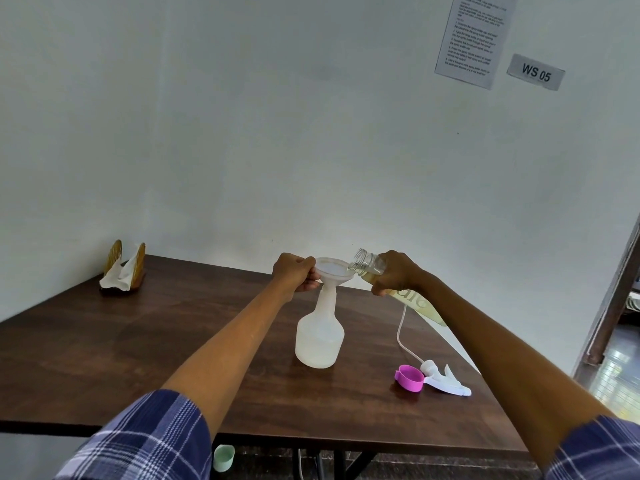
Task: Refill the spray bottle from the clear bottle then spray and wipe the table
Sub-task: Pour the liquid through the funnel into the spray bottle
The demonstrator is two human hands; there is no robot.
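Observation:
A translucent white spray bottle [320, 336] stands uncapped in the middle of the dark wooden table [138, 341], with a white funnel [333, 270] set in its neck. My left hand [294, 275] pinches the funnel's left rim. My right hand [394, 273] grips the clear bottle [372, 266] of yellowish liquid, tilted so that its open mouth hangs over the funnel's right edge. The white trigger head [446, 379] with its thin tube lies on the table to the right, beside a pink cap [409, 377].
A wooden napkin holder [124, 268] with white tissues stands at the table's far left corner. A pale green cup [223, 458] sits on the floor below the front edge. White walls close the back; a doorway [616, 323] opens at the right.

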